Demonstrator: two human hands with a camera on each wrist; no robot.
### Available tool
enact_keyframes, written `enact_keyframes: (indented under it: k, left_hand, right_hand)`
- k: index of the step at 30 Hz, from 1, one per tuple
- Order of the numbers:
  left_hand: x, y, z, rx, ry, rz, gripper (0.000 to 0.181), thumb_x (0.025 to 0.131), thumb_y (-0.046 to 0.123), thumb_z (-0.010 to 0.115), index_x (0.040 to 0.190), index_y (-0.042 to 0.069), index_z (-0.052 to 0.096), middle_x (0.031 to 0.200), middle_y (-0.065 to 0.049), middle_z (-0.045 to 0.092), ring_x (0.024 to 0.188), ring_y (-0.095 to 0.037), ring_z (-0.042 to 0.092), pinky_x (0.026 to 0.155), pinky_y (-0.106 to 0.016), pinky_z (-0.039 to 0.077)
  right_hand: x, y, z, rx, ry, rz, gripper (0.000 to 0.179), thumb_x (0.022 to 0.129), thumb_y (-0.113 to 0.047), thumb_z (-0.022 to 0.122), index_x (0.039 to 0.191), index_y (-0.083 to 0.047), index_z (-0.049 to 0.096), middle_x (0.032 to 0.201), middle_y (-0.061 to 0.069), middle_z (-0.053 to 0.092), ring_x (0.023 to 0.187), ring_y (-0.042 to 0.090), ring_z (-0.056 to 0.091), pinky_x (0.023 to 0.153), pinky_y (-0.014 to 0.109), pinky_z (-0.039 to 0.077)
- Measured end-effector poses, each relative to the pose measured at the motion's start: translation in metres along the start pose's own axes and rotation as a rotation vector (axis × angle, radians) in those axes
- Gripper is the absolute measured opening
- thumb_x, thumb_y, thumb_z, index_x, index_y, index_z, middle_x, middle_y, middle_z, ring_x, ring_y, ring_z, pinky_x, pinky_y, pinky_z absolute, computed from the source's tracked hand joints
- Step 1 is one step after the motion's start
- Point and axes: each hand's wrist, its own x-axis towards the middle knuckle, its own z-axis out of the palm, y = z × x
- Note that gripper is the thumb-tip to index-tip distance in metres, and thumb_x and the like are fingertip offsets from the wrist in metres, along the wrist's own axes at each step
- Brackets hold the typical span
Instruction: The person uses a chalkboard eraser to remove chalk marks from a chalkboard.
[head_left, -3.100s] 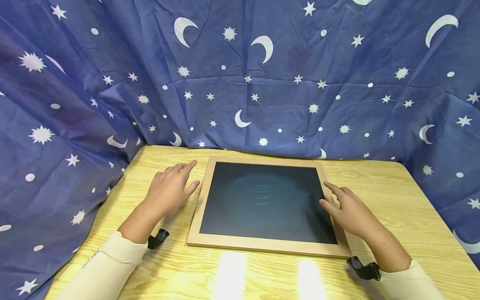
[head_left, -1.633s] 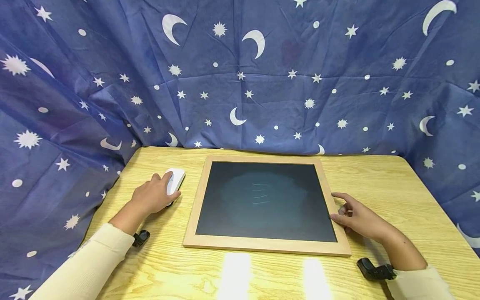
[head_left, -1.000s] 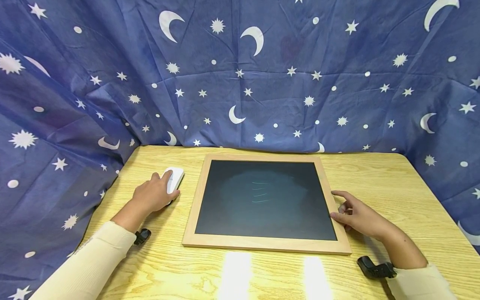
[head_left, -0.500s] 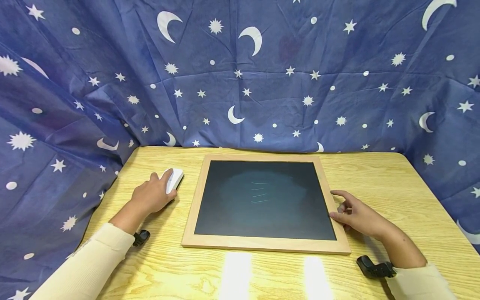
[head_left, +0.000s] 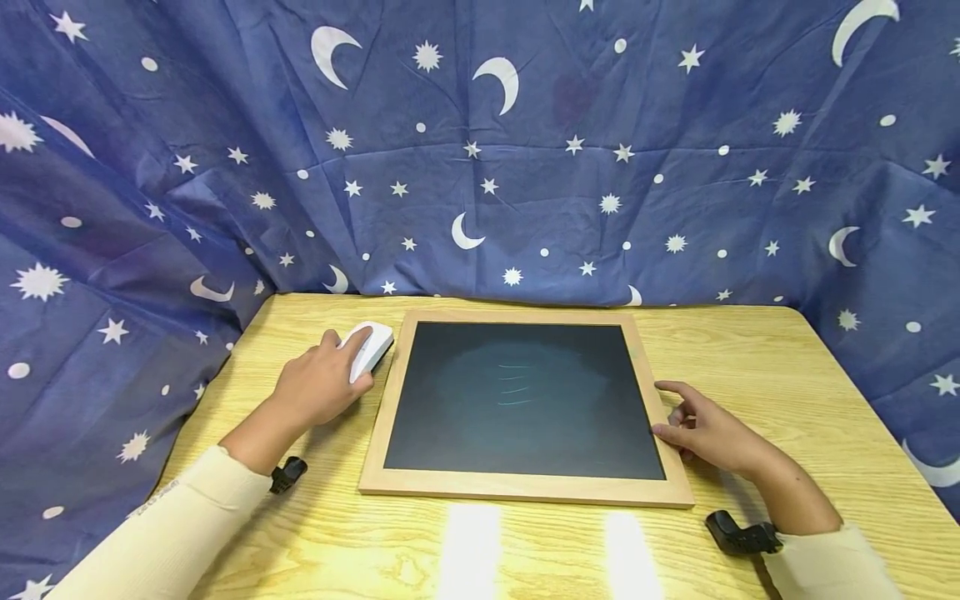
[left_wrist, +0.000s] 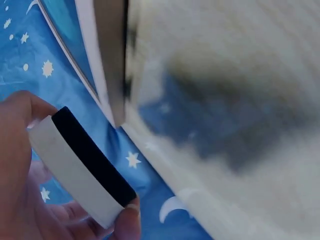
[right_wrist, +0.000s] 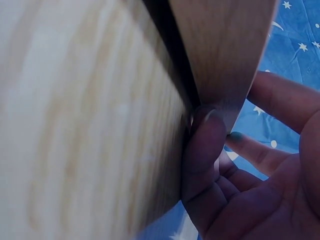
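Note:
My left hand [head_left: 318, 383] grips a white eraser [head_left: 379, 338] just off the left side of a wood-framed chalkboard [head_left: 577, 425]. In the left wrist view the eraser [left_wrist: 75, 167] shows its black felt face, apart from the board, with fingers round its white back. At the board's right edge my right hand [head_left: 716, 432] holds the frame; thumb and forefinger touch it and the other fingers curl. Up close in the right wrist view, fingertips press the side of the frame [right_wrist: 220, 45]. Several faint chalk lines [head_left: 514, 377] mark the middle of the board.
The board lies flat on a light wood table [head_left: 765, 358]. A blue curtain [head_left: 555, 192] with white moons and stars hangs behind and at both sides. Bright glare [head_left: 471, 550] falls on the table in front of the board.
My left hand reached leftward to the eraser, took hold of it, and has lifted it toward the board. The right hand moved from above the frame to its right edge and stayed there.

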Motion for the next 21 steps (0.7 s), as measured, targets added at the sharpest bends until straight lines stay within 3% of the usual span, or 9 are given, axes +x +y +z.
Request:
enact_keyframes:
  k: [7, 14, 21]
  left_hand:
    - [0.012, 0.018, -0.004, 0.039, 0.031, 0.101, 0.071, 0.087, 0.036, 0.058, 0.153, 0.022, 0.037, 0.112, -0.022, 0.054, 0.08, -0.032, 0.062, 0.056, -0.048, 0.05]
    - [0.02, 0.035, 0.008, 0.058, 0.026, 0.2, 0.068, 0.087, 0.036, 0.061, 0.151, 0.024, 0.043, 0.11, -0.021, 0.057, 0.075, -0.03, 0.062, 0.055, -0.047, 0.051]
    - [0.027, 0.051, 0.015, 0.086, 0.073, 0.309, 0.065, 0.087, 0.037, 0.065, 0.149, 0.03, 0.048, 0.115, -0.02, 0.058, 0.079, -0.03, 0.064, 0.057, -0.047, 0.052]
  right_hand:
    - [0.0, 0.001, 0.001, 0.012, 0.002, -0.001, 0.079, 0.097, -0.022, 0.066, 0.156, 0.001, 0.019, 0.091, 0.012, 0.051, 0.068, 0.017, 0.053, 0.059, 0.03, 0.05]
    - [0.0, 0.003, 0.003, 0.028, -0.012, -0.001, 0.08, 0.097, -0.023, 0.067, 0.155, 0.002, 0.018, 0.09, 0.012, 0.051, 0.067, 0.017, 0.053, 0.059, 0.031, 0.05]
    - [0.0, 0.0, 0.0, 0.029, 0.001, 0.01, 0.081, 0.096, -0.023, 0.067, 0.156, 0.001, 0.019, 0.09, 0.012, 0.051, 0.068, 0.018, 0.053, 0.059, 0.031, 0.05]
